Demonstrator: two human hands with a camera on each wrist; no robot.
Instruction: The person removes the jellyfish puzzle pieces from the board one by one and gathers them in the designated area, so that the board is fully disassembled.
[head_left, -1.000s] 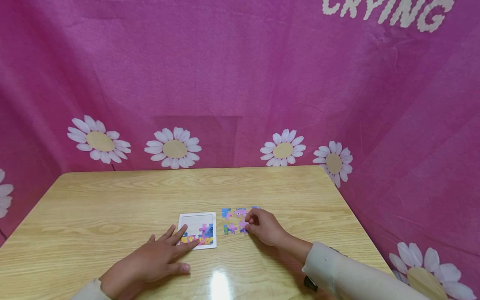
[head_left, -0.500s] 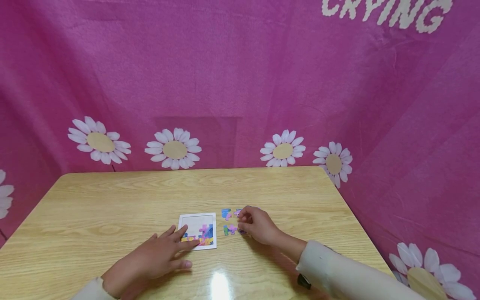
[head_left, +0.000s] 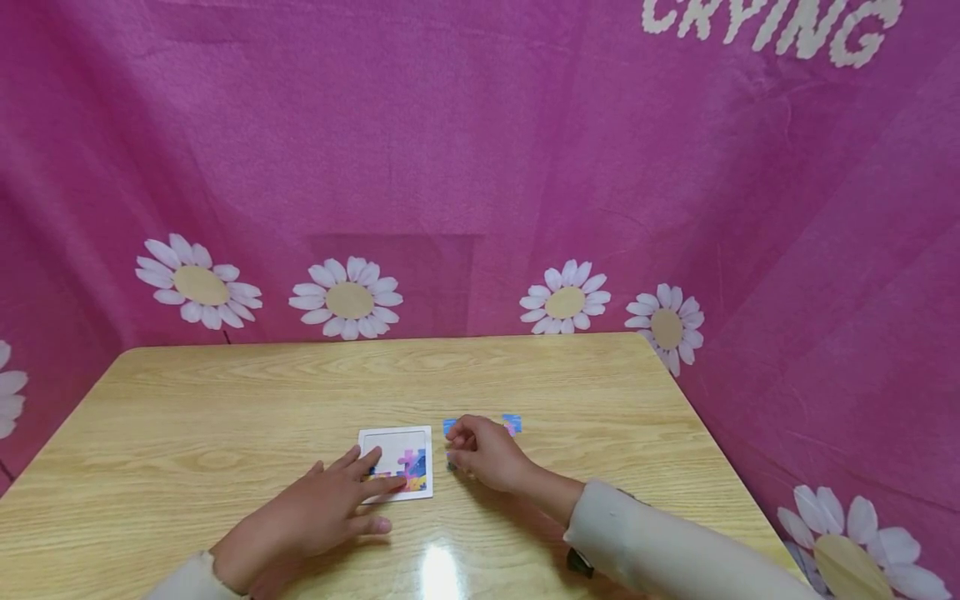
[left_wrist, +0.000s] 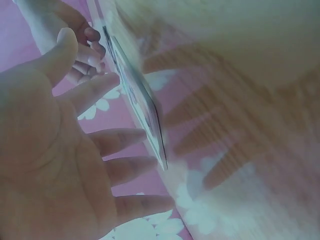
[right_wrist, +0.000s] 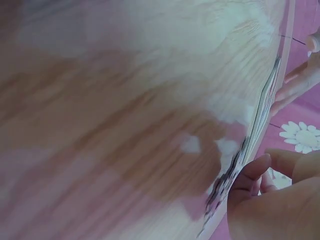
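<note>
White-framed puzzle tray (head_left: 395, 461), part filled, flat left hand (head_left: 324, 506) pressing, right hand (head_left: 487, 457) grip pinching piece (right_wrist: 223, 184)

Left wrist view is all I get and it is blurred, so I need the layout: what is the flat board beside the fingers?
Observer: A white-framed puzzle tray on the table. The left hand lies flat, with its fingertips on the tray's near edge.
Operator: How full is it?
Observer: Only the lower part holds pieces. The upper part is bare white.
Operator: Where is the other hand?
Observer: The right hand is just right of the tray, with its fingers curled over the loose pieces. I cannot tell if it pinches one.
</note>
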